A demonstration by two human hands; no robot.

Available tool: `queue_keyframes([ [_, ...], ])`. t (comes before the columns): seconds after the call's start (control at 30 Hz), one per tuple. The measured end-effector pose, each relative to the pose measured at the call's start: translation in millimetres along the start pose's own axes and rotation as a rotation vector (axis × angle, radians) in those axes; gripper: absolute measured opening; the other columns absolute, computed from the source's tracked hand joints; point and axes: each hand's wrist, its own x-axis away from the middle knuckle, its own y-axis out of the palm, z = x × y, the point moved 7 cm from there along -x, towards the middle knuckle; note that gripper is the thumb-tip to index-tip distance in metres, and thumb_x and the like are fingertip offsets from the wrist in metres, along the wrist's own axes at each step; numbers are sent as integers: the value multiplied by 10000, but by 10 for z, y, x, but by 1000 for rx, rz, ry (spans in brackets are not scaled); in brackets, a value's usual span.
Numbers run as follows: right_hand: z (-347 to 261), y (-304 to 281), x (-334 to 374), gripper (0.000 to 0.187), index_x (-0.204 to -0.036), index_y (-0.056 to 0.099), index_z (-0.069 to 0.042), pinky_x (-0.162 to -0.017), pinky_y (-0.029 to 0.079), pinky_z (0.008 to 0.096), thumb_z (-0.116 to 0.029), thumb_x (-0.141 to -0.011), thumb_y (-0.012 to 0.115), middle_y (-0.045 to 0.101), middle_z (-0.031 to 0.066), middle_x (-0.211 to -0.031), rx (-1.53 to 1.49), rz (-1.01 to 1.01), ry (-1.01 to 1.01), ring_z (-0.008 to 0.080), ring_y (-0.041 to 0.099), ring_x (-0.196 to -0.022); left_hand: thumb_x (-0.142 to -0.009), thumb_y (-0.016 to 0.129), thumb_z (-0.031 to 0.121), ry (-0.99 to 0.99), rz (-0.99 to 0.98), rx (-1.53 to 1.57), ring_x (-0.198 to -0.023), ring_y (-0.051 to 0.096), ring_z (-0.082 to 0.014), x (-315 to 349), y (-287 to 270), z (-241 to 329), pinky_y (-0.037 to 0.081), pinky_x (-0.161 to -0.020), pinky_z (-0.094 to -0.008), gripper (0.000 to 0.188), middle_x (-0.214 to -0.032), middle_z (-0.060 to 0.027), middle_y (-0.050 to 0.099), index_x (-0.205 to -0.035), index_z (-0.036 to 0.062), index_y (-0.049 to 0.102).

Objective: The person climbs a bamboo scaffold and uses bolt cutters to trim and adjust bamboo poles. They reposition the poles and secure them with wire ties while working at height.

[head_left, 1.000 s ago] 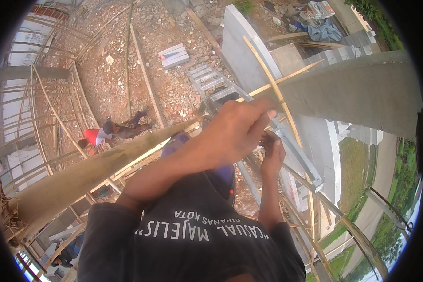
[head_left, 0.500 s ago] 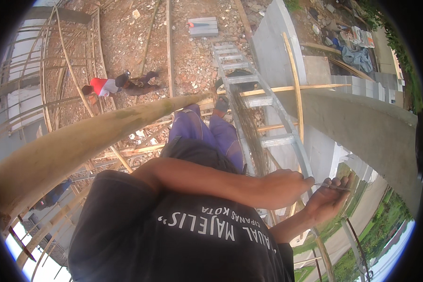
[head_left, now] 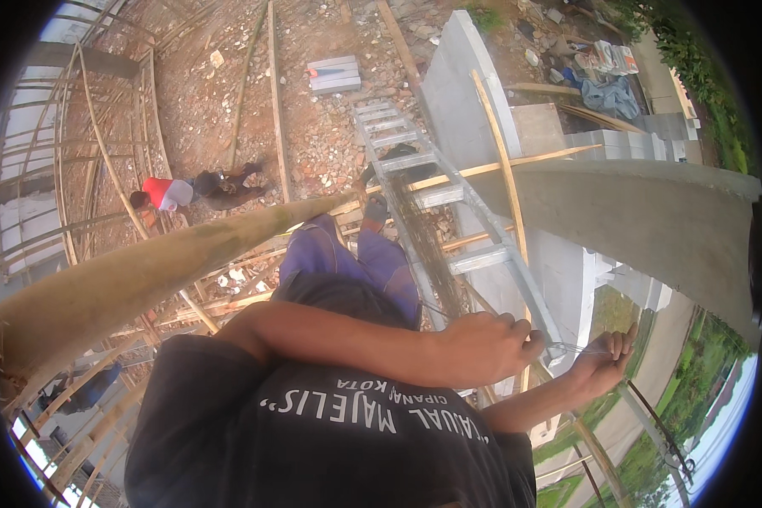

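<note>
A thin metal wire (head_left: 569,347), looped and doubled, spans the gap between my two hands in front of the ladder's lower end. My left hand (head_left: 481,349) is closed in a fist, with the wire coming out on its thumb side. A thin dark rod or wire end (head_left: 433,310) sticks out on the fist's other side; what it belongs to is hidden in the palm. Further right, my right hand (head_left: 603,362) has its fingers curled around the wire's other end, the fingertips pointing up. An aluminium ladder (head_left: 481,258) leans just beyond both hands.
A thick bamboo pole (head_left: 152,261) slants up at my left. Wooden strips (head_left: 508,161) cross near the ladder, and a grey concrete beam (head_left: 635,207) runs right. Far below, a person in a red and white top (head_left: 169,193) bends over rubble near grey blocks (head_left: 334,74).
My right hand's fingers, stretched out before, have curled in around the wire. My left fist has shifted slightly left and down. The whole view has swung, moving the surroundings left.
</note>
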Motion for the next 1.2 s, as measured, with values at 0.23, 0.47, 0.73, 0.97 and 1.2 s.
queue_keyframes([
  [0.23, 257, 85, -286, 403, -1379, 310, 108, -515, 384, 230, -108, -1039, 314, 399, 15, -747, 51, 30, -36, 89, 359, -569, -902, 512, 31, -192, -112, 525, -794, 667, -369, 314, 199, -360, 508, -654, -451, 235, -800, -234, 622, -1122, -28, 569],
  [0.47, 460, 941, -330, 413, -1369, 277, 137, -465, 342, 218, -116, -1044, 292, 396, 22, -720, -11, -79, -48, 88, 351, -544, -1006, 476, 142, -276, 24, 980, -659, 451, -116, 488, -31, -203, 412, -622, -300, 215, -705, -102, 503, -1065, -39, 577],
  [0.73, 501, 1475, -37, 402, -1381, 253, 138, -457, 333, 217, -72, -1039, 256, 385, 41, -704, -155, -17, 23, 93, 327, -530, -1028, 455, 230, -349, -160, 924, -721, 457, -89, 880, -183, -213, 411, -675, -272, 307, -744, -18, 494, -1105, -26, 604],
  [0.97, 159, 1384, -101, 356, -1324, 322, 123, -427, 310, 215, 4, -989, 298, 401, 42, -699, -347, -94, -92, 102, 329, -519, -1038, 420, 238, -367, -154, 776, -753, 501, -113, 1528, -227, -674, 421, -711, -294, 301, -825, -43, 568, -1060, 1, 604],
  [1.2, -90, 1347, -229, 222, -1157, 422, 98, -451, 327, 237, -3, -975, 346, 416, 43, -713, -304, -62, -214, 105, 362, -535, -1001, 467, 218, -497, 109, 334, -720, 558, -219, 2727, -265, -1473, 438, -696, -372, 274, -747, -99, 615, -912, 3, 612],
])
